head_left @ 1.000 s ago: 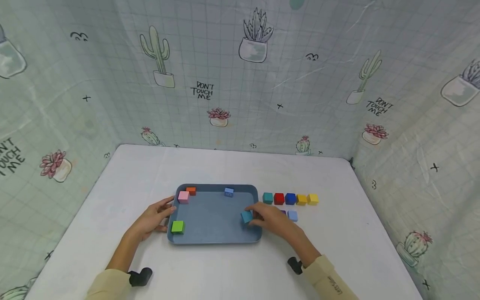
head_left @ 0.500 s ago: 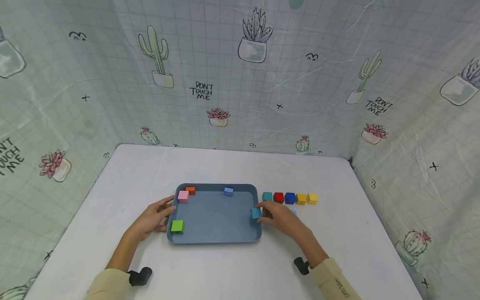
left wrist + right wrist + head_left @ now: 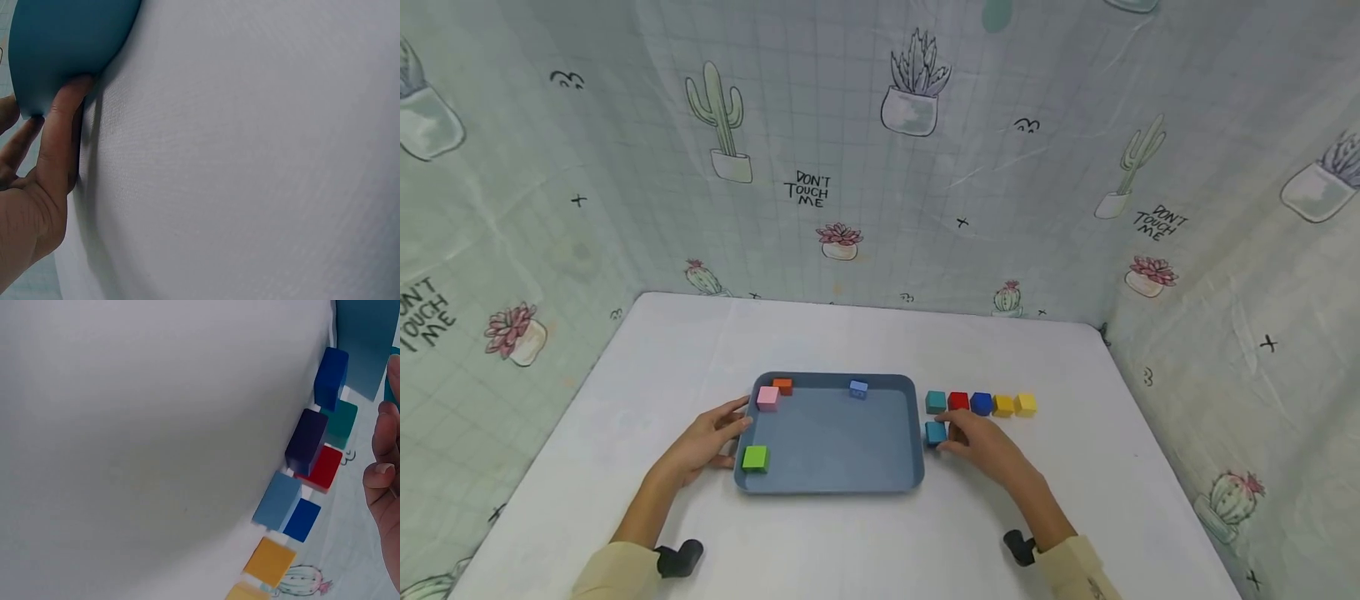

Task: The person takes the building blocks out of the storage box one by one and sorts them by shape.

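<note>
My left hand [image 3: 700, 442] grips the left edge of a blue-grey tray [image 3: 827, 490], fingertips against the wall and rim; the left wrist view shows fingers [image 3: 59, 134] on the tray's outer wall [image 3: 72, 40]. My right hand [image 3: 988, 446] pinches a light teal-blue cube [image 3: 936, 431] just right of the tray, over a dark blue block [image 3: 331, 378]. Only a sliver of the held cube shows at the right wrist view's edge. A purple block [image 3: 306, 442] and light blue block [image 3: 277, 501] stand nearby, hidden behind my right hand in the head view.
Inside the tray are an orange block [image 3: 782, 386], pink cube [image 3: 767, 398], small blue block [image 3: 858, 389] and green cube [image 3: 756, 458]. Right of it runs a row: teal [image 3: 936, 402], red [image 3: 958, 401], blue [image 3: 981, 403] and two yellow cubes [image 3: 1026, 405].
My right hand has carried the teal-blue cube rightward from over the tray's right side, past the rim. My left hand and the tray stay put; the head view has tilted slightly.
</note>
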`<state>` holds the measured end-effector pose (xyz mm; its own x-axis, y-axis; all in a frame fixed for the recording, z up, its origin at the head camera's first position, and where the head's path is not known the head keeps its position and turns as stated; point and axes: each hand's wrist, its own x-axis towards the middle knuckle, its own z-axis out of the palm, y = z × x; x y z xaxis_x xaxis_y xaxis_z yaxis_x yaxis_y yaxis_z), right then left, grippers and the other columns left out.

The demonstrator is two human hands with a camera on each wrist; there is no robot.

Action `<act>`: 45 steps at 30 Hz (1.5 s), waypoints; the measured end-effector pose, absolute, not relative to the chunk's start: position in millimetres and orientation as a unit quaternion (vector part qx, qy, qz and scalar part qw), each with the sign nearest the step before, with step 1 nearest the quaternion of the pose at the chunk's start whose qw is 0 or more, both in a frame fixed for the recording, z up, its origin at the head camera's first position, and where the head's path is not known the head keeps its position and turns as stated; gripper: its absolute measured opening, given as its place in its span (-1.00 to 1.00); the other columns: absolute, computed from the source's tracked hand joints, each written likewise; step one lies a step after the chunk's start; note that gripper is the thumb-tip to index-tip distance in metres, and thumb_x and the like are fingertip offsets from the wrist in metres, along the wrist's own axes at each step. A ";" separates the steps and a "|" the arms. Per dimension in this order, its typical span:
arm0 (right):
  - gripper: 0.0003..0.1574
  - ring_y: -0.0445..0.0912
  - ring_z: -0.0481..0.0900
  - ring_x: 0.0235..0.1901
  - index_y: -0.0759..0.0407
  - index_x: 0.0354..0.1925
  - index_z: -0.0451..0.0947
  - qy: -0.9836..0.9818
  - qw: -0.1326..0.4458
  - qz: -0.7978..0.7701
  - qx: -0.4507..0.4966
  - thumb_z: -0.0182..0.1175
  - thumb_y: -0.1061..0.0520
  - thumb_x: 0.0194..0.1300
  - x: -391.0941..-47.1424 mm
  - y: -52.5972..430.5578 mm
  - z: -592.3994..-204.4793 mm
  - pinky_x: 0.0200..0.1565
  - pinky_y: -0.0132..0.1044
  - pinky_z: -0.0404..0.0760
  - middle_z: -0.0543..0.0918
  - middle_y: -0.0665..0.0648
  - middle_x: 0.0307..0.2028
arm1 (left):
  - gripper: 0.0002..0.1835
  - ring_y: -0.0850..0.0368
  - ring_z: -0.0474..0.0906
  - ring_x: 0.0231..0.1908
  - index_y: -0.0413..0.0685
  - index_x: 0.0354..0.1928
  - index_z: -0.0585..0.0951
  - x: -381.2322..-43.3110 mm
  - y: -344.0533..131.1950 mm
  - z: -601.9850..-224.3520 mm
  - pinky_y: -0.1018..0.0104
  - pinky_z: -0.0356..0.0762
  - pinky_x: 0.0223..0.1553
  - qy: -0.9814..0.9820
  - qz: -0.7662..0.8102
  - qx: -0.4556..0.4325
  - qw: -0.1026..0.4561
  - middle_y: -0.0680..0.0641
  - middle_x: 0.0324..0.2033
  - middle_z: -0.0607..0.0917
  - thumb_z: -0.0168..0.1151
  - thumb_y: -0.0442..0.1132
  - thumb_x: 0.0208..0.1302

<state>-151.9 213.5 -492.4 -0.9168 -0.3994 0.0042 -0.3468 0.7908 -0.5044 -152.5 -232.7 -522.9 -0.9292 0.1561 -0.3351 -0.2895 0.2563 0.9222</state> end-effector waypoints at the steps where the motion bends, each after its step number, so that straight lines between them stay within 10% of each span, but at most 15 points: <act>1: -0.50 -0.23 0.41 -0.39 0.08 0.06 0.52 0.946 0.048 -0.257 -0.192 0.37 0.06 0.13 -151.9 215.4 -493.1 -0.36 -0.43 0.50 0.44 -0.16 -0.45 | -0.30 -0.09 0.38 -0.04 -0.06 0.45 0.10 -152.8 -232.5 -523.4 0.22 0.60 -0.44 0.771 0.609 -0.043 0.182 -0.34 0.23 0.25 0.11 -0.08 0.37; 45: -0.49 -0.07 0.43 -0.31 0.15 0.11 0.47 0.971 0.072 -0.228 -0.024 0.31 0.14 0.19 -149.3 308.1 -521.2 -0.21 -0.18 0.54 0.50 0.01 -0.35 | -0.32 -0.14 0.40 -0.01 -0.04 0.45 0.08 -157.0 -233.0 -524.4 0.22 0.62 -0.38 0.780 0.595 -0.038 0.189 -0.34 0.22 0.28 0.09 -0.10 0.38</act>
